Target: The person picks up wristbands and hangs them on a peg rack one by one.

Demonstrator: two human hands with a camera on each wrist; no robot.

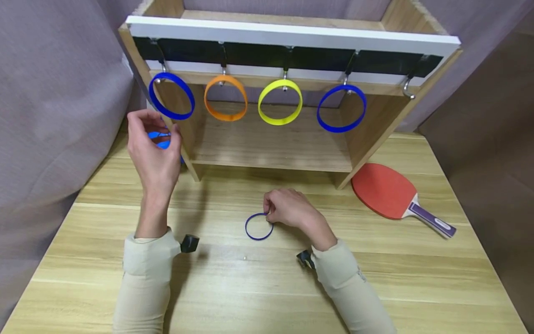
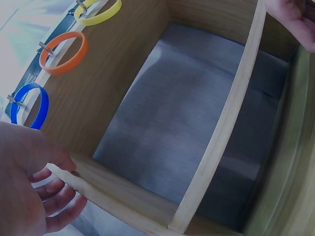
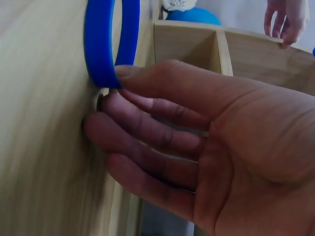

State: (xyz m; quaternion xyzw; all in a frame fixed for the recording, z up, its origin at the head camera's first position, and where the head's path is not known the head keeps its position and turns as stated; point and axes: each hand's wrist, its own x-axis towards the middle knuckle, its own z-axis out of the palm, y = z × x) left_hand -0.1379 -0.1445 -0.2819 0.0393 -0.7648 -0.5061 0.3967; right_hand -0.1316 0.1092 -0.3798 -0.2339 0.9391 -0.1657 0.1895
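Note:
My left hand (image 1: pixel 154 150) grips the left side panel (image 2: pixel 115 211) of a wooden shelf (image 1: pixel 271 144), the thumb on the inner side and the fingers outside it. Low over the table, my right hand (image 1: pixel 294 211) pinches a blue wristband-like ring (image 3: pixel 101 49) between thumb and index finger, its other fingers loosely curled. Across the shelf's front, metal hooks carry a blue ring (image 1: pixel 177 116) near my left hand, then an orange ring (image 1: pixel 225 118), a yellow ring (image 1: pixel 280 122) and another blue ring (image 1: pixel 339 129). The rightmost hook (image 1: pixel 407 90) is bare.
A red table tennis paddle (image 1: pixel 384 190) lies on the wooden table (image 1: pixel 250 297) right of the shelf, handle toward the front right. A bright blue object (image 1: pixel 160 139) shows partly behind my left hand. Grey cloth (image 1: pixel 58 93) hangs at the left and back.

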